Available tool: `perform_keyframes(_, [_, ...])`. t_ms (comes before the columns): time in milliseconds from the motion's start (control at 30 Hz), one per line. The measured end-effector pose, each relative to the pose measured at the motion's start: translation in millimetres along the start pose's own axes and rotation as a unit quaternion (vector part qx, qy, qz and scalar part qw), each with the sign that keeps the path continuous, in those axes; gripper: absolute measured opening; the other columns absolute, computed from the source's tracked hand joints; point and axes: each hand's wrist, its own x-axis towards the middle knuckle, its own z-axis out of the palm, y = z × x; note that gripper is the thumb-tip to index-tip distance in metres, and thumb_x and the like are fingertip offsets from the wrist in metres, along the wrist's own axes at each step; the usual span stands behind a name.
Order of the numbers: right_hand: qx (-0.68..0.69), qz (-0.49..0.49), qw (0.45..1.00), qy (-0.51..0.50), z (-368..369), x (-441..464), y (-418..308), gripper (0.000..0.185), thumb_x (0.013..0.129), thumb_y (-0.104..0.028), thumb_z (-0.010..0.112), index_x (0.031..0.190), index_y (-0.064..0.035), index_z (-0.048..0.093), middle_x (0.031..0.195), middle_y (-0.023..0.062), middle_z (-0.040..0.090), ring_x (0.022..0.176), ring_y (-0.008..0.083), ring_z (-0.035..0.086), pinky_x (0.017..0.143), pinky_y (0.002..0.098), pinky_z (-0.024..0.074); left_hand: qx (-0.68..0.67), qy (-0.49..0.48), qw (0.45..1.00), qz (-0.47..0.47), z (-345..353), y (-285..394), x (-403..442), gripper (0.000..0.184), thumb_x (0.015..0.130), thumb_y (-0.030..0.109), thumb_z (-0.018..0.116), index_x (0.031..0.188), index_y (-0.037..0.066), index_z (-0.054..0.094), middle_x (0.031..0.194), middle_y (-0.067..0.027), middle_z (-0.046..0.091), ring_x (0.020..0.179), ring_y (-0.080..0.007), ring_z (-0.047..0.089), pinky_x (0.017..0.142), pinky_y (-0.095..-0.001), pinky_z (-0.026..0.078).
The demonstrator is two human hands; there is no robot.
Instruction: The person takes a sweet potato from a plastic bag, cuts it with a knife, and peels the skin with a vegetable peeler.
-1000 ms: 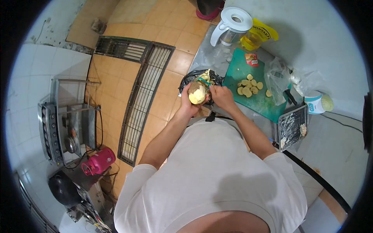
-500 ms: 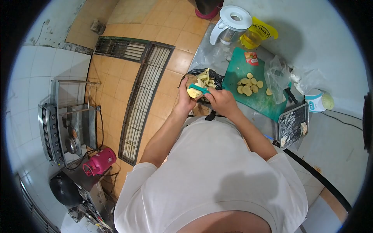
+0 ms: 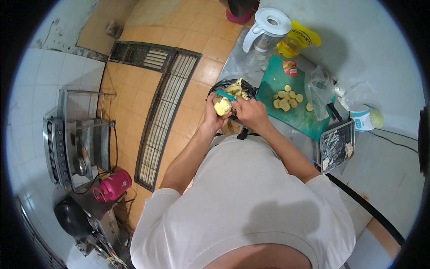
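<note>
My left hand (image 3: 212,114) is closed round a partly peeled potato (image 3: 222,108), its bared side pale yellow and some brown skin still on it. A green peeler (image 3: 227,95) sits in my right hand (image 3: 251,112), its head at the upper end of the potato. Just beyond both hands, yellowish peelings (image 3: 242,88) lie in a black plastic bag (image 3: 252,91). On the green cutting board (image 3: 298,123) to the right are several round pale slices (image 3: 284,104) and a small red packet (image 3: 290,68).
A white-lidded jug (image 3: 268,27) and a yellow pouch (image 3: 298,39) stand at the back of the metal table. Clear plastic bags (image 3: 319,89), a black-handled knife (image 3: 335,111), a smeared metal tray (image 3: 337,148) and a white kitchen scale (image 3: 361,117) are at the right. Floor grates (image 3: 168,112) run on the left.
The peeler has moved up and away across the potato, from its middle to its upper end. More yellow flesh faces me now. My right hand has shifted slightly left.
</note>
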Motion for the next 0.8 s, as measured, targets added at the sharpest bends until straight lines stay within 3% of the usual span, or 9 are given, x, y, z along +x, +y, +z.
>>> perform_keyframes(200, [0.012, 0.032, 0.998, -0.05, 22, 9, 20, 0.035, 0.096, -0.037, 0.052, 0.082, -0.0073, 0.065, 0.07, 0.0234, 0.064, 0.067, 0.0442, 0.065, 0.062, 0.0549, 0.0513, 0.026, -0.048, 0.999, 0.004, 0, -7, -15, 0.054, 0.094, 0.057, 0.038, 0.108, 0.011, 0.062, 0.087, -0.0061, 0.069, 0.069, -0.0233, 0.067, 0.053, -0.0327, 0.051])
perform_keyframes(400, [0.007, 0.052, 0.996, -0.067, 42, 9, 42, 0.041, 0.096, -0.04, 0.049, 0.085, -0.0046, 0.066, 0.077, 0.027, 0.064, 0.068, 0.046, 0.063, 0.065, 0.0561, 0.0505, 0.022, -0.086, 0.996, -0.006, -8, -13, -14, 0.055, 0.095, 0.058, 0.037, 0.112, 0.012, 0.062, 0.089, -0.005, 0.069, 0.069, -0.0227, 0.068, 0.052, -0.0317, 0.05])
perform_keyframes(467, [0.122, 0.121, 0.977, -0.126, 57, 7, 57, 0.048, 0.098, -0.046, 0.046, 0.081, -0.0043, 0.063, 0.065, 0.0184, 0.06, 0.055, 0.0347, 0.059, 0.053, 0.0459, 0.0473, 0.012, -0.104, 0.994, -0.014, -16, -14, -14, 0.056, 0.095, 0.059, 0.037, 0.114, 0.013, 0.062, 0.093, -0.0055, 0.07, 0.071, -0.0239, 0.068, 0.052, -0.0329, 0.049])
perform_keyframes(533, [0.266, 0.217, 0.915, -0.213, 49, 7, 62, 0.052, 0.1, -0.05, 0.043, 0.08, -0.0051, 0.061, 0.057, 0.0095, 0.054, 0.047, 0.0242, 0.051, 0.046, 0.0373, 0.0421, -0.018, -0.114, 0.993, -0.027, -23, -13, -13, 0.057, 0.095, 0.059, 0.036, 0.117, 0.013, 0.062, 0.096, -0.007, 0.07, 0.072, -0.0248, 0.068, 0.053, -0.0333, 0.048])
perform_keyframes(600, [0.43, 0.324, 0.78, -0.318, 36, 9, 65, 0.053, 0.101, -0.052, 0.04, 0.081, -0.0069, 0.06, 0.055, 0.0003, 0.045, 0.044, 0.0144, 0.041, 0.042, 0.0304, 0.0347, -0.053, -0.133, 0.989, -0.042, -28, -12, -13, 0.059, 0.096, 0.059, 0.035, 0.122, 0.013, 0.059, 0.103, -0.0105, 0.069, 0.073, -0.0263, 0.068, 0.052, -0.0336, 0.049])
perform_keyframes(700, [0.534, 0.34, 0.692, -0.348, 20, 6, 62, 0.05, 0.102, -0.051, 0.037, 0.086, -0.0099, 0.06, 0.057, -0.0062, 0.037, 0.045, 0.0072, 0.034, 0.041, 0.0272, 0.0283, -0.087, -0.142, 0.986, -0.024, -32, -12, -14, 0.06, 0.096, 0.059, 0.034, 0.125, 0.011, 0.058, 0.106, -0.0126, 0.069, 0.073, -0.027, 0.068, 0.052, -0.0345, 0.051])
perform_keyframes(800, [0.478, 0.226, 0.809, -0.257, 14, 1, 50, 0.041, 0.101, -0.04, 0.046, 0.085, -0.0045, 0.06, 0.054, 0.003, 0.047, 0.043, 0.02, 0.045, 0.045, 0.0357, 0.0352, -0.087, -0.139, 0.986, -0.023, -33, -9, -13, 0.061, 0.097, 0.058, 0.033, 0.126, 0.01, 0.057, 0.106, -0.0149, 0.068, 0.073, -0.0279, 0.069, 0.051, -0.0349, 0.055])
